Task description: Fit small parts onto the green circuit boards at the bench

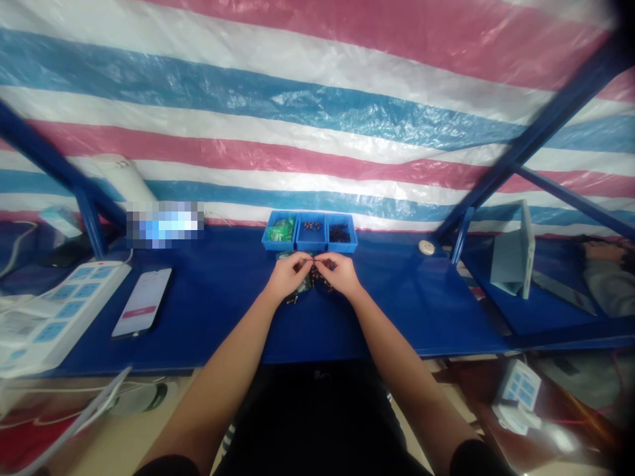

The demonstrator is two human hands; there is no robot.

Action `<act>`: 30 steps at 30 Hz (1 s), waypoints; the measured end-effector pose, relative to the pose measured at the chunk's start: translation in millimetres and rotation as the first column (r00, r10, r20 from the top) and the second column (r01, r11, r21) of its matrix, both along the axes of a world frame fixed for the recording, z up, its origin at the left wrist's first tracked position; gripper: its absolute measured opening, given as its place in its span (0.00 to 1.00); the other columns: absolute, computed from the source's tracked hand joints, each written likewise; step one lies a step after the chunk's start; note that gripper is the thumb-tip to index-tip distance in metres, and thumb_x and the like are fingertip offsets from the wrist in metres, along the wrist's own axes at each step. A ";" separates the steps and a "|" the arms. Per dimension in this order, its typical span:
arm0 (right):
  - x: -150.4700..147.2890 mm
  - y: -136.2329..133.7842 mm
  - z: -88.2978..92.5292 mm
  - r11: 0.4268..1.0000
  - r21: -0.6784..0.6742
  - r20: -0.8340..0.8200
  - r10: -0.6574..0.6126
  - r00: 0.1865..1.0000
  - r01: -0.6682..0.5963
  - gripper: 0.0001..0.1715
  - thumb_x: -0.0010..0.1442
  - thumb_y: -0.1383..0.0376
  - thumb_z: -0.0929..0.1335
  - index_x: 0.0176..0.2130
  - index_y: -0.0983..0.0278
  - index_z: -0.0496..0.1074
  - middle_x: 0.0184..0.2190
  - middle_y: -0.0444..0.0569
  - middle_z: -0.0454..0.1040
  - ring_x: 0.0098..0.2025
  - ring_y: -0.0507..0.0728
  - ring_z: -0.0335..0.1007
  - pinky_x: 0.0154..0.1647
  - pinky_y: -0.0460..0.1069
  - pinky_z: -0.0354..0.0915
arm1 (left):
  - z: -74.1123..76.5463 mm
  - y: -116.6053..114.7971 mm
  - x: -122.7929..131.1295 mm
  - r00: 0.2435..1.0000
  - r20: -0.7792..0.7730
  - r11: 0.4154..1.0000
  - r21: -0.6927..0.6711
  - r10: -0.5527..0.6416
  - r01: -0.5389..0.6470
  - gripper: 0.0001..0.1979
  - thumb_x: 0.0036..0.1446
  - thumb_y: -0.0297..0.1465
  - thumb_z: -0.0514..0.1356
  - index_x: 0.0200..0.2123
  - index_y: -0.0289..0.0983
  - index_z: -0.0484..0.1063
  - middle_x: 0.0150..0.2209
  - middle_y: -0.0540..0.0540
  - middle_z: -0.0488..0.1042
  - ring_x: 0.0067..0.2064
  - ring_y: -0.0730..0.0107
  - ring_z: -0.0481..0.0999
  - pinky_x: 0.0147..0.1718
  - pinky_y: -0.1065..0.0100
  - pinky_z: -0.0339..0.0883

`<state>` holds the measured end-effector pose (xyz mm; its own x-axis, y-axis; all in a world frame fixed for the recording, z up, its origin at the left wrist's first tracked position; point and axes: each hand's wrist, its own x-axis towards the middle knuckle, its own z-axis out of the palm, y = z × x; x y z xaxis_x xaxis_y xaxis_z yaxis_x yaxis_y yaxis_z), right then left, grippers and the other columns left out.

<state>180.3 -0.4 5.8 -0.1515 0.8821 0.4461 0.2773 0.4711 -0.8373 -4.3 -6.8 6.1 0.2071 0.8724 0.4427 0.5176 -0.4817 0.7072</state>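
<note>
My left hand (289,275) and my right hand (338,272) meet over the blue table, fingertips pinched together. Whatever lies between the fingers is too small and blurred to name. Beneath the hands is a pile of small dark and brassy parts (321,283), partly covered by them. A few loose brassy pieces (292,300) lie just below my left hand. Right behind the hands stand three joined blue bins: the left bin (266,243) holds green pieces, the middle bin (311,244) several small brassy parts, and the right bin (353,246) many black parts.
At the left are a phone (142,303) and a large white power strip (92,304). A round cream object (426,248) sits on the right of the table, near the blue frame post (461,235). Beyond it stands a tablet in a case (516,254), near another person's hand (602,251).
</note>
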 end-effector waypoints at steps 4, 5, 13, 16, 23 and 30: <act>-0.4 -0.1 -0.7 1.000 0.007 -0.008 -0.006 1.000 0.006 0.11 0.57 0.59 0.70 0.39 0.61 0.79 0.33 0.48 0.80 0.30 0.54 0.74 0.33 0.50 0.71 | 0.4 0.4 -0.2 1.000 -0.017 1.000 -0.004 0.010 -0.010 0.14 0.64 0.42 0.56 0.37 0.39 0.76 0.31 0.48 0.78 0.30 0.71 0.75 0.31 0.70 0.68; -0.3 0.0 -0.9 1.000 0.010 -0.013 -0.007 1.000 0.007 0.11 0.57 0.59 0.70 0.39 0.61 0.79 0.33 0.48 0.80 0.30 0.54 0.74 0.34 0.50 0.71 | 0.7 0.1 -0.3 1.000 -0.016 1.000 -0.007 0.011 -0.011 0.14 0.64 0.42 0.55 0.37 0.39 0.76 0.31 0.48 0.78 0.30 0.71 0.75 0.31 0.70 0.68; 0.1 -0.4 0.3 1.000 -0.013 -0.028 -0.004 1.000 0.004 0.12 0.56 0.59 0.70 0.39 0.61 0.79 0.34 0.48 0.80 0.31 0.55 0.75 0.35 0.50 0.72 | 1.5 -0.8 0.2 1.000 0.009 1.000 -0.012 -0.010 0.010 0.13 0.63 0.41 0.58 0.41 0.39 0.75 0.28 0.50 0.76 0.27 0.72 0.73 0.30 0.70 0.67; -0.8 -0.5 0.0 0.999 -0.049 -0.061 0.009 0.998 -0.012 0.13 0.56 0.58 0.71 0.39 0.62 0.79 0.35 0.49 0.81 0.32 0.55 0.75 0.36 0.50 0.72 | 2.3 -0.7 0.2 1.000 -0.010 1.000 -0.007 -0.008 0.008 0.14 0.64 0.42 0.56 0.39 0.39 0.76 0.33 0.48 0.78 0.31 0.70 0.75 0.33 0.70 0.68; 6.2 11.7 -5.7 0.978 -0.207 -0.131 -0.066 0.989 0.037 0.14 0.53 0.57 0.73 0.37 0.63 0.80 0.31 0.48 0.80 0.30 0.54 0.75 0.36 0.50 0.72 | 3.4 -1.2 -0.8 0.997 -0.035 0.998 0.010 0.069 -0.069 0.16 0.65 0.42 0.54 0.42 0.39 0.76 0.32 0.50 0.78 0.30 0.71 0.76 0.32 0.71 0.68; 12.4 31.6 -2.8 0.931 -0.360 -0.604 -0.185 0.775 -0.057 0.25 0.49 0.57 0.76 0.45 0.66 0.76 0.38 0.52 0.80 0.36 0.57 0.78 0.41 0.53 0.76 | -0.4 0.1 0.6 0.998 -0.027 0.998 0.025 0.061 -0.061 0.14 0.65 0.41 0.54 0.40 0.40 0.77 0.33 0.49 0.79 0.31 0.70 0.77 0.33 0.71 0.68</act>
<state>192.7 31.2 2.9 0.1125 0.9894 0.0917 -0.3388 0.1250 -0.9325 -3.7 -6.7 5.7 0.1663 0.8728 0.4589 0.5655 -0.4657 0.6806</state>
